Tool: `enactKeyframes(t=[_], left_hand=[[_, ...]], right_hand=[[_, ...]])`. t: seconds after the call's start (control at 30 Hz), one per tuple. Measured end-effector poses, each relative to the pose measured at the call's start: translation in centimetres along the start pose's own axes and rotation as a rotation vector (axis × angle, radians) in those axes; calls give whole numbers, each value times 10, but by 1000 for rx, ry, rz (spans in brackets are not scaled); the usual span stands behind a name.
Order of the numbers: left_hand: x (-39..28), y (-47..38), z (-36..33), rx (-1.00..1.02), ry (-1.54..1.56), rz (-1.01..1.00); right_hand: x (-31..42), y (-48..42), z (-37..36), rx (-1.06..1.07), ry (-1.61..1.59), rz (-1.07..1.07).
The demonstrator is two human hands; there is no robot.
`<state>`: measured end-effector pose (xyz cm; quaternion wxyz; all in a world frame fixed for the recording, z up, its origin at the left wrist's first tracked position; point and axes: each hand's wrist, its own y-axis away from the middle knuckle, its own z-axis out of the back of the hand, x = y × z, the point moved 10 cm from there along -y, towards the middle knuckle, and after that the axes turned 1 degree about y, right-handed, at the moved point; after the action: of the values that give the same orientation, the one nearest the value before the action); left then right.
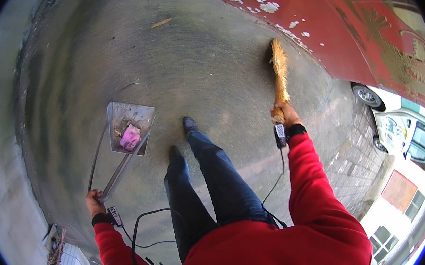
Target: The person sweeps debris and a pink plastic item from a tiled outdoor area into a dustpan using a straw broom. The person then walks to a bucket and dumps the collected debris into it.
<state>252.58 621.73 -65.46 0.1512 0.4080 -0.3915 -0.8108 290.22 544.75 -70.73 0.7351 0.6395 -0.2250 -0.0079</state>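
My left hand (95,203) grips the bent top of the long handle of a metal dustpan (136,111). Inside the pan lie a crumpled pink wad (130,136) and some loose dirt (118,127). The pan is in front of my feet and to the left; whether it touches the floor I cannot tell. Out to the right, my right hand (287,113) is closed around the handle end of a straw hand broom (279,65). Its bristles point away from me, toward the foot of a red painted wall. Each wrist wears a black band with a small cabled device.
A brown leaf or scrap (162,22) lies on the concrete floor (196,56) ahead. The red wall (325,23) with peeling paint borders the right. A pale wall (1,154) runs along the left. Parked beyond paving at the right is a white vehicle (406,124). Black cables (140,217) hang near my waist.
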Motion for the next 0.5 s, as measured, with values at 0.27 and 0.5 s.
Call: enactKeyframes(t=[0.27,0.5], left_hand=[[-41,37,-27,-84,-150,-61],[-36,27,-16,-174,-159,5]], right_hand=[[-37,35,-173,225,341,187],[-4,138,-144,313,543,143]])
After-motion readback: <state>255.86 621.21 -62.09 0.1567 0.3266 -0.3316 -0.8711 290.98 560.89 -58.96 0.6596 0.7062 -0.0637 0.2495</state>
